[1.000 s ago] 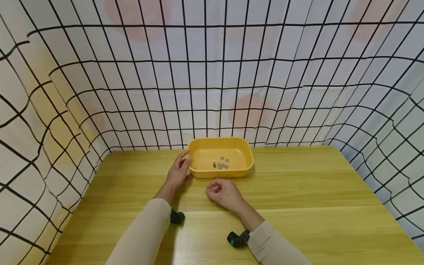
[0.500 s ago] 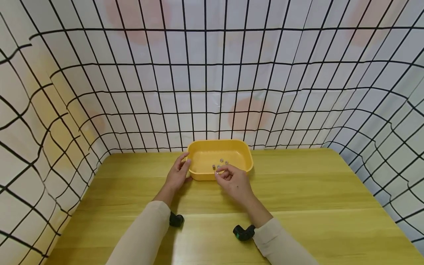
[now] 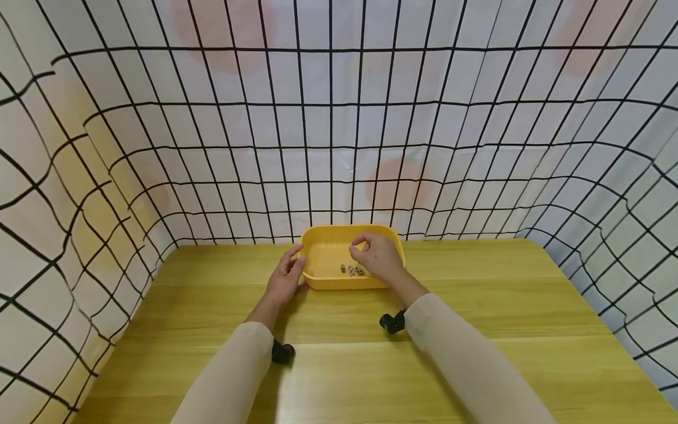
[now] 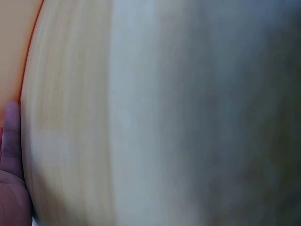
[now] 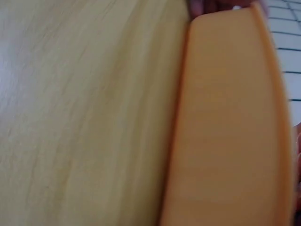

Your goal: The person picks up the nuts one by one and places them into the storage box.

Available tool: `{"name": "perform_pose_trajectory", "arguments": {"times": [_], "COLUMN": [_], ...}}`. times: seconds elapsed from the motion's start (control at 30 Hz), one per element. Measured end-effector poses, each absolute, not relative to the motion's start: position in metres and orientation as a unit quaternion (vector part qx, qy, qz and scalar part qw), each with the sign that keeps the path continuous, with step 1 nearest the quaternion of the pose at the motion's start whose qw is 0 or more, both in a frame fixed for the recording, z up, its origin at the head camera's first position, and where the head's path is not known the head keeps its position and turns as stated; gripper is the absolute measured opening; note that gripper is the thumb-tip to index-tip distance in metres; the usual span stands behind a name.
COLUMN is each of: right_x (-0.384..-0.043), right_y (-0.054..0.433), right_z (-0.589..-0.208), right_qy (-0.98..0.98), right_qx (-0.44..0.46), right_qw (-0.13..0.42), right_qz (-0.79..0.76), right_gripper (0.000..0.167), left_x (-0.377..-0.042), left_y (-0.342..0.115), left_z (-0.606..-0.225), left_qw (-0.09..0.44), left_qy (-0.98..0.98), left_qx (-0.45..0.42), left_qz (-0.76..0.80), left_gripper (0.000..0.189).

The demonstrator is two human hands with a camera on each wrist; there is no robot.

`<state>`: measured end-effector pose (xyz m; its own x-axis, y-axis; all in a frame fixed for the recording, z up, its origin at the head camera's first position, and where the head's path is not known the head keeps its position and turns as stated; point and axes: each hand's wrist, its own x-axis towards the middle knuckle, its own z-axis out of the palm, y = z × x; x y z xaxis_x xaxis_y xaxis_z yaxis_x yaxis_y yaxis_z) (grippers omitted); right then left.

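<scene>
In the head view, a yellow plastic tray (image 3: 323,283) stands at the back of the table. Several small metal nuts (image 3: 352,272) lie in its front part. My left hand (image 3: 284,280) rests against the tray's left end; in the left wrist view its finger (image 4: 11,136) lies straight along the outer wall. Over the tray's right half, my right hand (image 3: 380,258) pinches a tiny pale nut between thumb and index fingertip, mostly covered by the fingers. That hand also hides part of the tray floor. The right wrist view shows the tray's front wall (image 5: 225,117) close up.
A light wood-grain table (image 3: 339,377) extends in front of the tray and to both sides. Behind it hangs a white cloth wall with black grid lines (image 3: 339,123), closing the back and both sides. Small black cameras (image 3: 392,323) sit at both wrists.
My right hand has moved from the table in front of the tray, forward and right over its front rim to above its right half. The left hand has stayed at the tray's left end.
</scene>
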<state>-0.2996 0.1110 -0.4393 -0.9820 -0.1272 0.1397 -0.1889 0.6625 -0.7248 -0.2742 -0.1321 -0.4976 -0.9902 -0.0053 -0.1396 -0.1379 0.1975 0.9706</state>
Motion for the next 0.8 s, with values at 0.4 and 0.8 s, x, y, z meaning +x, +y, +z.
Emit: {"name": "perform_pose_trajectory", "arguments": {"times": [0.4, 0.8], "right_x": [-0.305, -0.305], "right_y": [0.112, 0.111], "right_z": [-0.456, -0.457], "right_qy": [-0.919, -0.936], "right_qx": [0.092, 0.117], "right_qw": [0.011, -0.01], "right_qz": [0.384, 0.332], "right_gripper": [0.017, 0.02], "left_x": [-0.274, -0.274], "left_y": [-0.131, -0.13], "left_z": [-0.497, -0.497], "left_qw": [0.055, 0.059], "left_qy": [0.77, 0.771], "left_qx": [-0.051, -0.055], "left_qz": [0.634, 0.632], "left_gripper": [0.046, 0.045]}}
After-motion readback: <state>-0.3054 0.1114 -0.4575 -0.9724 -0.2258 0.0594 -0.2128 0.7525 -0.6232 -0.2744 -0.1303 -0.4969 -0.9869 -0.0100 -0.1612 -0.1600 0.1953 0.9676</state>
